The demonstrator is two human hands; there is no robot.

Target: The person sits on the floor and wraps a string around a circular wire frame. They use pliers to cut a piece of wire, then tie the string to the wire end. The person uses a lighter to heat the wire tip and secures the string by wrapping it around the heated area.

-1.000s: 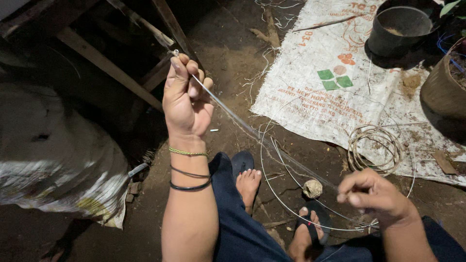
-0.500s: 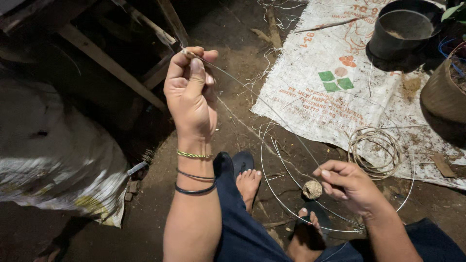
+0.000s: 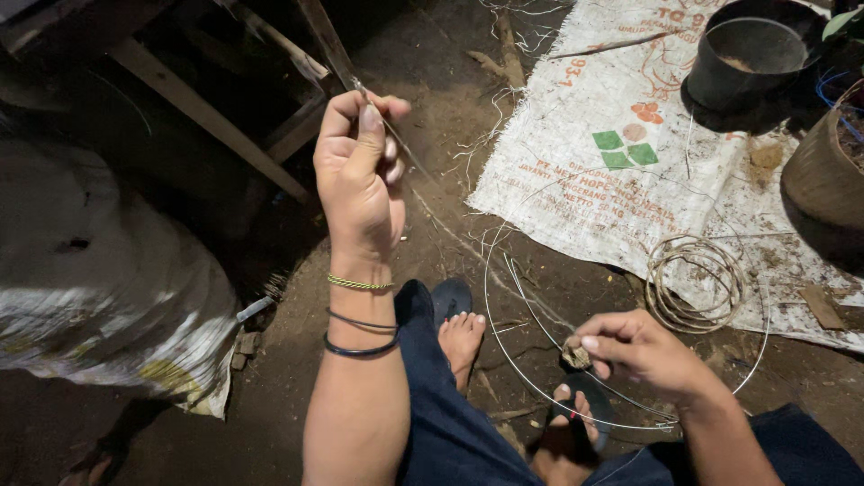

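Observation:
My left hand is raised and closed around a thin metal wire, which runs down and to the right toward my other hand. My right hand pinches the same wire low over the dirt floor, together with a small brownish lump. A big loose loop of wire lies on the ground around my feet. A smaller coil of wire rests on the edge of a white woven sack sheet.
A black pot stands on the sheet at the back right, with a brown basket beside it. A stuffed pale sack lies at the left. Wooden slats cross the dark back left.
My left fingers have curled shut around the wire. My right hand has moved left and a little up along it, toward the small lump near my feet.

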